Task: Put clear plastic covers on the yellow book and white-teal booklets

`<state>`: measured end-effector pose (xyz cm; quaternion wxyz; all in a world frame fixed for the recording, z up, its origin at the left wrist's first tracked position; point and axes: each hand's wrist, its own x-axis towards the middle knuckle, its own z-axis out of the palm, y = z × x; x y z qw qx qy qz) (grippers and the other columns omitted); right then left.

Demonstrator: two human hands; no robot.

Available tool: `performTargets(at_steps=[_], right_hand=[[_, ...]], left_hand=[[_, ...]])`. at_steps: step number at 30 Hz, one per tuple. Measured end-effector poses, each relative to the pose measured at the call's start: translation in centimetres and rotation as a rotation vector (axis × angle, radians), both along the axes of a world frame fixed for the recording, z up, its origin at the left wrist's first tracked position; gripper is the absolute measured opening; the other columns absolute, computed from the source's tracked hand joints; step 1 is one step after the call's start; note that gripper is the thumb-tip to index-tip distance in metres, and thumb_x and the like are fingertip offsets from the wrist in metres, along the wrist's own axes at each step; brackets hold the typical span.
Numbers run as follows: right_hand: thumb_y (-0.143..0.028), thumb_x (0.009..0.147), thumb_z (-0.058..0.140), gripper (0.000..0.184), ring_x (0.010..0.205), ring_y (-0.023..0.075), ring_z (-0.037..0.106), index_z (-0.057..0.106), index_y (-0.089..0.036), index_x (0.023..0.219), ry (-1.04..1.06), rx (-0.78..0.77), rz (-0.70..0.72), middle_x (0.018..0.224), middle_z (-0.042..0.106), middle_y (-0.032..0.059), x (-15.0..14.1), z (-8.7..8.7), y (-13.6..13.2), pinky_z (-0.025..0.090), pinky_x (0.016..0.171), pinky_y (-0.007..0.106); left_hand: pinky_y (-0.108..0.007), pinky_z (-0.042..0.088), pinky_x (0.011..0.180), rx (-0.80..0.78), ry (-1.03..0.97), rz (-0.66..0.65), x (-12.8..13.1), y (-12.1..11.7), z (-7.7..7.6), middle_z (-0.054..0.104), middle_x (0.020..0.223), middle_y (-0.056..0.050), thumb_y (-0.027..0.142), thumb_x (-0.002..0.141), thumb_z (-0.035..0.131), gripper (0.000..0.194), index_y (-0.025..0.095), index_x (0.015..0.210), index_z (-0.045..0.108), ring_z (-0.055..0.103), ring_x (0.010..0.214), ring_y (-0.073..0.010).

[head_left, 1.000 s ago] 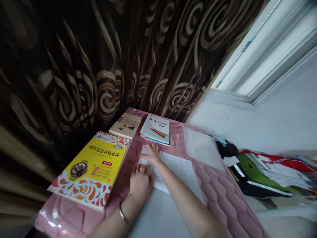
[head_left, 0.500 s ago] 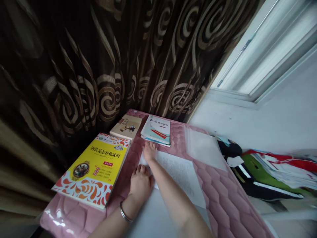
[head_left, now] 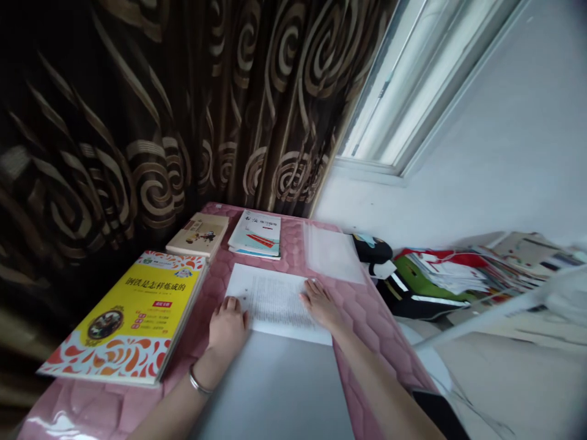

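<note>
The left hand [head_left: 228, 327], loosely curled, is resting on the printed sheet [head_left: 275, 299] at left. The right hand [head_left: 321, 307] is lying flat, released, at right.

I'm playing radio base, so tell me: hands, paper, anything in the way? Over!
Left hand at the paper, near left corner; right hand on its right edge. Printed side up. Only hands cover it; yellow book apart, leftward.
</note>
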<state>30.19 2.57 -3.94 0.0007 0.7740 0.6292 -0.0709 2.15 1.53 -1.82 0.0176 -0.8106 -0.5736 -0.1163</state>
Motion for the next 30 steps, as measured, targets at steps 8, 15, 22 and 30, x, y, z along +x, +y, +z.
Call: performTargets(at_steps=[8,15,22,30], right_hand=[[-0.036,0.100,0.035,0.048,0.143,0.0209,0.030,0.042,-0.031,0.146,0.074,0.100,0.026,0.156,0.036,0.0004,3.7,-0.2,-1.2,0.021,0.115,0.044],[-0.038,0.086,0.060,0.057,0.139,0.0269,0.036,0.050,-0.025,0.140,0.259,0.156,0.141,0.152,0.042,0.0063,5.3,0.4,-1.7,0.025,0.114,0.049],[-0.033,0.073,0.076,0.045,0.119,0.0239,0.055,0.066,-0.023,0.116,0.333,0.318,0.021,0.127,0.063,0.0068,6.5,0.0,-0.9,0.041,0.101,0.038],[-0.048,0.082,0.065,0.029,0.098,0.0224,0.063,0.071,-0.020,0.089,0.223,0.265,-0.309,0.102,0.069,0.0090,6.4,0.0,4.1,0.046,0.080,0.030]], left_hand=[[-0.064,0.018,0.113,-0.013,0.152,-0.036,4.8,-1.6,0.8,0.054,0.139,-0.023,0.019,0.092,0.042,0.042,0.010,0.128,0.062,0.048,0.131,-0.0362],[-0.054,0.022,0.118,-0.239,0.001,-0.468,14.0,-3.6,0.6,0.037,0.155,-0.017,0.042,0.097,0.038,0.056,0.014,0.145,0.044,0.034,0.142,-0.0312],[-0.054,0.020,0.118,-0.196,-0.108,-0.479,14.6,-3.1,-1.0,0.036,0.155,-0.015,0.047,0.096,0.039,0.057,0.018,0.144,0.046,0.031,0.144,-0.0299],[-0.054,0.016,0.120,-0.237,-0.113,-0.496,14.4,-3.1,-1.4,0.031,0.158,-0.015,0.050,0.097,0.033,0.061,0.018,0.147,0.041,0.024,0.147,-0.0291]])
